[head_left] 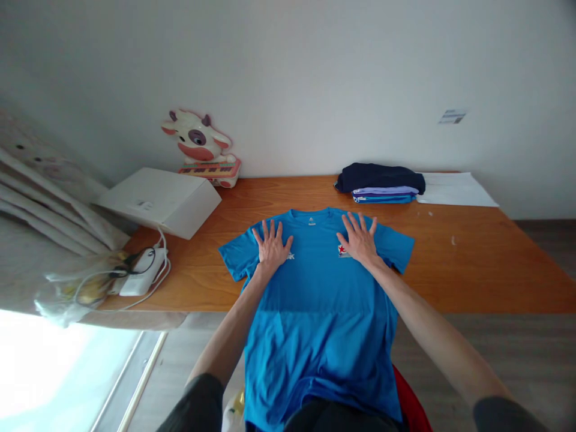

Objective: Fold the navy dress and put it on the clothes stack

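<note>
A blue T-shirt (315,288) lies face up, its collar toward the wall and both sleeves spread on the wooden table. Its lower part hangs over the front edge toward my body. My left hand (272,247) rests flat on the chest at the left, fingers apart, partly covering a white print. On the other side of the chest my right hand (360,239) is spread flat too, beside a small red and white logo (343,251). Neither hand grips the cloth.
Folded clothes (382,180), dark on top, lie at the back beside white paper (456,189). A white box (162,201), a cow toy piano (204,147) and a power strip (144,273) with cables occupy the left. The wooden table (477,258) ends in front of me.
</note>
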Available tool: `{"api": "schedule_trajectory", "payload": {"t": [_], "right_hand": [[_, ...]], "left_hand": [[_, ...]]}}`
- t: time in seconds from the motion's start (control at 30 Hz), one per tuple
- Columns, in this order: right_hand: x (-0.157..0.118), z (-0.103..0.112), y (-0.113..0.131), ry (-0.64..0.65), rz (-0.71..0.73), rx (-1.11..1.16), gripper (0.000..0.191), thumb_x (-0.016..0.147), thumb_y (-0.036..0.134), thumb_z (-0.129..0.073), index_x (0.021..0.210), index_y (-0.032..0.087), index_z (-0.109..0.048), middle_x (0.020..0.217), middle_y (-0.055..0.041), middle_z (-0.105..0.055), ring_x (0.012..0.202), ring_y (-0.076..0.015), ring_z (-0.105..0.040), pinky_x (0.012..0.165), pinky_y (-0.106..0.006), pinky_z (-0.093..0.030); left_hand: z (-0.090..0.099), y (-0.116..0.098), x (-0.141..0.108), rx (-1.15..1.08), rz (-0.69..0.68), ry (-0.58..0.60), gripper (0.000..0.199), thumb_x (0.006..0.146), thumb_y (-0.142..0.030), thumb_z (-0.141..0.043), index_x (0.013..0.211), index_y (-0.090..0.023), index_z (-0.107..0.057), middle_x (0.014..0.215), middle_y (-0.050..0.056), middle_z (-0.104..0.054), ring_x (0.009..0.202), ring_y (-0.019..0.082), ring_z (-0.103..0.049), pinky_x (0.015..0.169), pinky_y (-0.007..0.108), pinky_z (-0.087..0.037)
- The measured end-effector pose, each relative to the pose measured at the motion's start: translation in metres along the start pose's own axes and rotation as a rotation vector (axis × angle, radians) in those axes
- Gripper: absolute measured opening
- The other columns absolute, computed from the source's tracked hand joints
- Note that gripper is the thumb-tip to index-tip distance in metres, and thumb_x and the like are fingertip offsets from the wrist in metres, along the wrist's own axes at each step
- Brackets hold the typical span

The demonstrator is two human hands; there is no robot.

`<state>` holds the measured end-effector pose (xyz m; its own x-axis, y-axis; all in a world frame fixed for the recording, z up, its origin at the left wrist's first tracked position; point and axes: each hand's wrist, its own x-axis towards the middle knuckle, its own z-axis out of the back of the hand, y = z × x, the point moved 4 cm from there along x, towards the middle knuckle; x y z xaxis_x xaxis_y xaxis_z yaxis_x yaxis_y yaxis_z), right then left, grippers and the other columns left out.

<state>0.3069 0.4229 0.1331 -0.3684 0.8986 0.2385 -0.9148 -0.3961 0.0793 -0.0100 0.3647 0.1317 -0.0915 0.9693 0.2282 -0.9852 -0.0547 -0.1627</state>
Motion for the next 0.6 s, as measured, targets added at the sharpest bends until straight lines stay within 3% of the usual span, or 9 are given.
{"api": "schedule_trajectory", "payload": {"t": [0.07, 0.13, 0.27, 0.4, 0.5, 0.6], "right_hand": [[-0.008, 0.001, 0.011, 0.016, 0.176, 0.015, 0.067, 0.112, 0.051, -0.035, 0.174, 0.026, -0.031, 0.182, -0.0072, -0.026, 0.167, -0.0365, -0.021, 0.133, -0.07, 0.002], [-0.013, -0.006, 0.014, 0.08, 0.223, 0.018, 0.066, 0.111, 0.054, -0.037, 0.172, 0.029, -0.036, 0.182, -0.0065, -0.028, 0.167, -0.0355, -0.023, 0.134, -0.067, -0.006], [-0.007, -0.016, 0.013, 0.098, 0.063, 0.005, 0.069, 0.107, 0.058, -0.045, 0.167, 0.024, -0.046, 0.176, -0.0144, -0.04, 0.162, -0.0425, -0.031, 0.128, -0.071, -0.02], [0.006, -0.01, 0.022, -0.015, -0.014, -0.003, 0.049, 0.108, 0.042, -0.041, 0.14, 0.015, -0.067, 0.149, -0.0215, -0.065, 0.142, -0.0385, -0.054, 0.13, -0.068, -0.017], [0.01, -0.01, 0.026, -0.065, -0.032, -0.005, 0.055, 0.11, 0.042, -0.037, 0.152, 0.014, -0.059, 0.165, -0.02, -0.051, 0.154, -0.039, -0.042, 0.131, -0.066, -0.017], [0.014, -0.021, 0.023, 0.028, -0.032, -0.003, 0.07, 0.109, 0.055, -0.035, 0.17, 0.02, -0.039, 0.18, -0.0122, -0.031, 0.165, -0.0405, -0.024, 0.131, -0.067, -0.017]], "left_hand": [[0.0, -0.002, -0.004, -0.019, -0.104, 0.018, 0.072, 0.111, -0.055, -0.035, 0.172, -0.018, -0.035, 0.18, 0.012, -0.029, 0.17, 0.036, -0.01, 0.136, 0.065, -0.002], [-0.003, -0.002, -0.006, -0.039, -0.153, 0.053, 0.068, 0.111, -0.052, -0.034, 0.172, -0.021, -0.036, 0.18, 0.01, -0.031, 0.169, 0.032, -0.018, 0.137, 0.059, -0.011], [-0.008, -0.004, 0.002, -0.037, -0.091, 0.079, 0.065, 0.11, -0.051, -0.038, 0.167, -0.021, -0.045, 0.179, 0.01, -0.034, 0.167, 0.035, -0.024, 0.136, 0.06, -0.018], [-0.014, -0.018, 0.018, -0.036, 0.022, 0.146, 0.069, 0.105, -0.055, -0.047, 0.159, -0.012, -0.054, 0.176, 0.018, -0.038, 0.165, 0.043, -0.026, 0.133, 0.068, -0.019], [-0.016, -0.03, 0.023, -0.05, 0.039, 0.141, 0.075, 0.107, -0.058, -0.038, 0.168, -0.014, -0.041, 0.18, 0.016, -0.027, 0.168, 0.044, -0.013, 0.132, 0.072, -0.012], [-0.019, -0.036, 0.022, -0.055, 0.006, 0.129, 0.078, 0.108, -0.06, -0.03, 0.175, -0.021, -0.028, 0.183, 0.011, -0.021, 0.17, 0.042, -0.005, 0.132, 0.073, -0.006]]}}
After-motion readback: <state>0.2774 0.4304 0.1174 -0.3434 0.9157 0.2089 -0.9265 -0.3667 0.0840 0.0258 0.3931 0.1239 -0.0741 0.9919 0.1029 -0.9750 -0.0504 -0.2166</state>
